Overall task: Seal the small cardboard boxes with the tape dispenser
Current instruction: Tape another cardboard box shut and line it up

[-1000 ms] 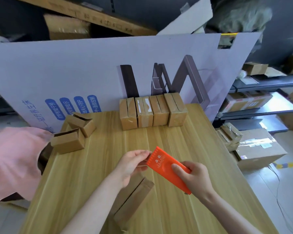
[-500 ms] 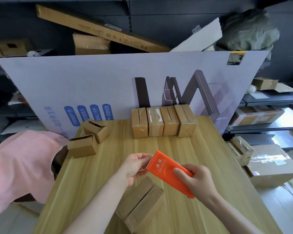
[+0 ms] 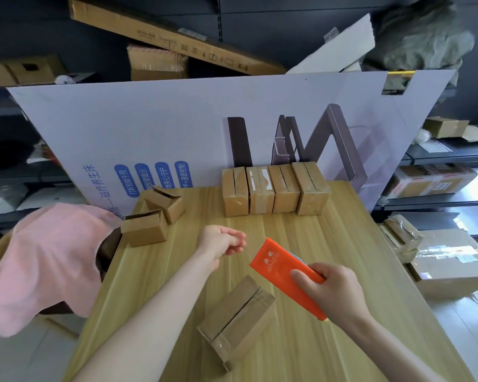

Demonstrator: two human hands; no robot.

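Holding the flat orange tape dispenser (image 3: 277, 266) in the right grip (image 3: 335, 295) just beside the small brown cardboard box (image 3: 233, 322) on the wooden bench (image 3: 329, 238), the person should lay tape taut along its seam, though whether the curled left grip (image 3: 221, 244) pinches tape is unclear.

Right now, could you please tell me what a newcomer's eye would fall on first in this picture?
The bright orange tape dispenser, gripped by the right hand above the wooden table, stands out first. Next come the pink cloth draped beside the table's left edge and the row of four small boxes along its back.
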